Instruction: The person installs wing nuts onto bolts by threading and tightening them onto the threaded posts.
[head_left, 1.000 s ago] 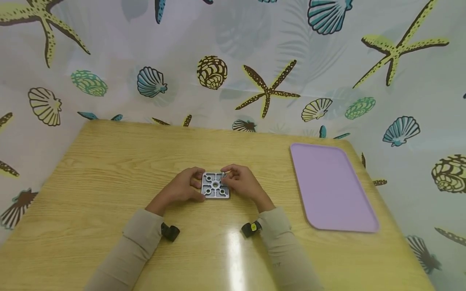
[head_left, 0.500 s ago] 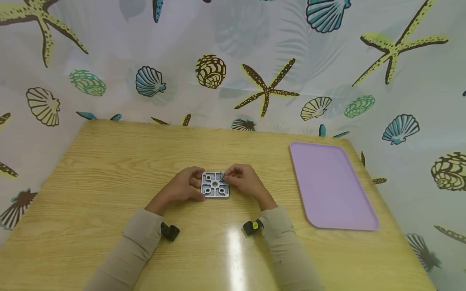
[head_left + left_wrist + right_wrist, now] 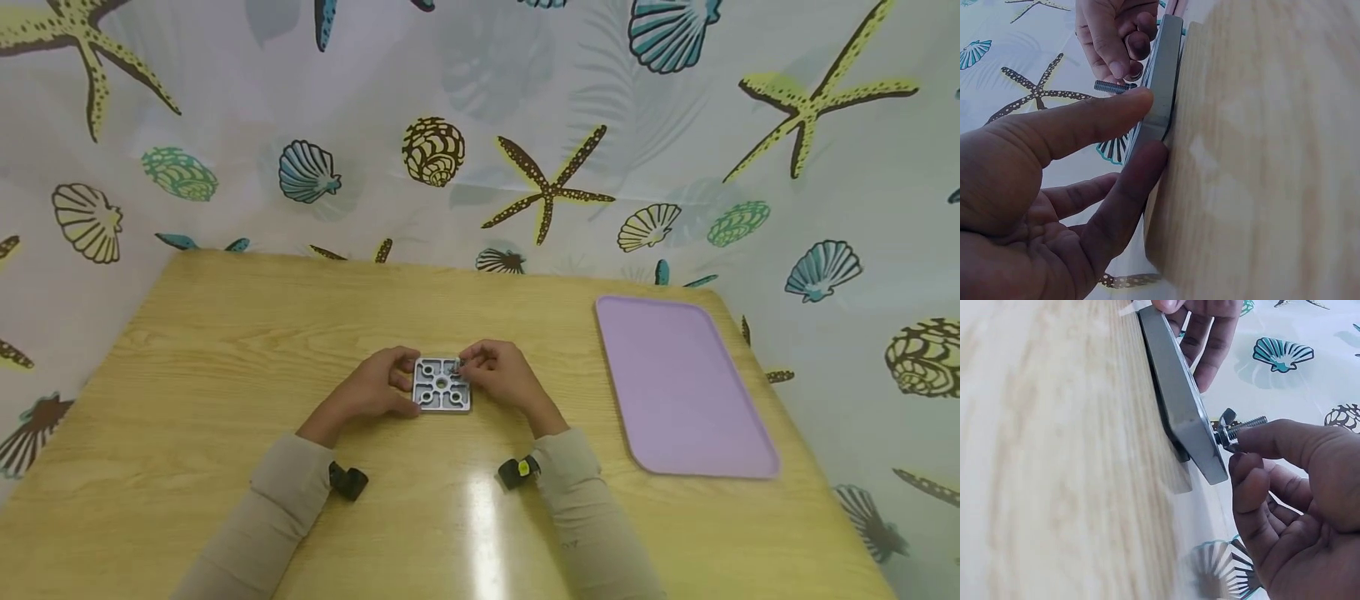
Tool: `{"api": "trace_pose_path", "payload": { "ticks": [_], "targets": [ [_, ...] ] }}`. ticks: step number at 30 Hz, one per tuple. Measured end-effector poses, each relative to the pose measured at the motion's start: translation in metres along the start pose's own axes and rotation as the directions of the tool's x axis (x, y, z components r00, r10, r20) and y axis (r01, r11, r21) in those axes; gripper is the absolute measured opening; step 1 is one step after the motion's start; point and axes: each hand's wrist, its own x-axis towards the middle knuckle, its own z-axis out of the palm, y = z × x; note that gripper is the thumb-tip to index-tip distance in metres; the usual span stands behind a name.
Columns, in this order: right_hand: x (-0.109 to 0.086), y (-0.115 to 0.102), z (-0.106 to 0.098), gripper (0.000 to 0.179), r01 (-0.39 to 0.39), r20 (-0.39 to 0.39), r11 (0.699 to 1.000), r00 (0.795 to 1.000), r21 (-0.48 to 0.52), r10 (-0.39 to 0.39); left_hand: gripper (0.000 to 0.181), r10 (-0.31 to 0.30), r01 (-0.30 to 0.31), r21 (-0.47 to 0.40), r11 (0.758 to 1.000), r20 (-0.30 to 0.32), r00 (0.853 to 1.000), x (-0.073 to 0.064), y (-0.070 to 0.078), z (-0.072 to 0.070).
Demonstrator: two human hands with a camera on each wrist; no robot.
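A square grey metal plate [image 3: 442,392] with ribs and several round holes lies on the table. My left hand [image 3: 378,385] grips its left side, thumb at the near corner and fingers at the far one. From the plate's far right hole stands a threaded bolt [image 3: 1255,422], carrying a wing nut [image 3: 1227,432]. My right hand [image 3: 501,379] pinches the wing nut between thumb and index finger. The left wrist view shows the bolt [image 3: 1110,87] sticking out past the right hand's fingers. Those fingers partly hide the nut in the head view.
A purple tray [image 3: 686,387] lies on the right part of the wooden table [image 3: 285,308]. Behind the table hangs a white curtain [image 3: 375,92] printed with shells and starfish. Each wrist wears a black camera strap.
The right hand's fingers drew back slightly from the bolt, then closed in on the wing nut again. Plate and left hand have stayed in place.
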Motion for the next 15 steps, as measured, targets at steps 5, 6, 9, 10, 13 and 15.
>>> {"api": "trace_pose_path", "payload": {
  "ticks": [5,6,9,10,13,15],
  "targets": [
    [-0.0062,0.0060,0.0010,0.010,-0.026,0.008,1.000,1.000,-0.005,0.026,0.080,0.010,-0.010,-0.010,1.000,0.013,1.000,-0.0041,-0.0050,0.0053],
    [-0.0074,0.0067,0.0010,0.009,-0.030,0.008,1.000,1.000,-0.001,0.030,0.080,0.014,-0.014,-0.010,1.000,0.015,1.000,-0.0044,-0.0060,0.0064],
    [-0.0083,0.0069,0.0007,0.009,-0.024,0.008,0.999,1.000,0.027,0.024,0.080,0.017,-0.017,-0.011,1.000,0.006,1.000,-0.0039,-0.0068,0.0075],
    [-0.0075,0.0065,0.0005,0.009,-0.018,0.007,0.999,1.000,0.038,0.018,0.080,0.018,-0.018,-0.010,1.000,0.002,1.000,-0.0031,-0.0067,0.0071],
    [-0.0037,0.0039,0.0001,0.011,-0.003,0.019,0.997,1.000,0.076,0.002,0.080,0.020,-0.020,0.000,1.000,-0.012,1.000,-0.0001,-0.0052,0.0045],
    [-0.0012,0.0013,-0.0002,0.013,-0.007,0.036,0.995,0.999,0.099,0.003,0.080,0.024,-0.024,0.005,1.000,-0.016,1.000,0.0018,-0.0039,0.0023]
  ]
}}
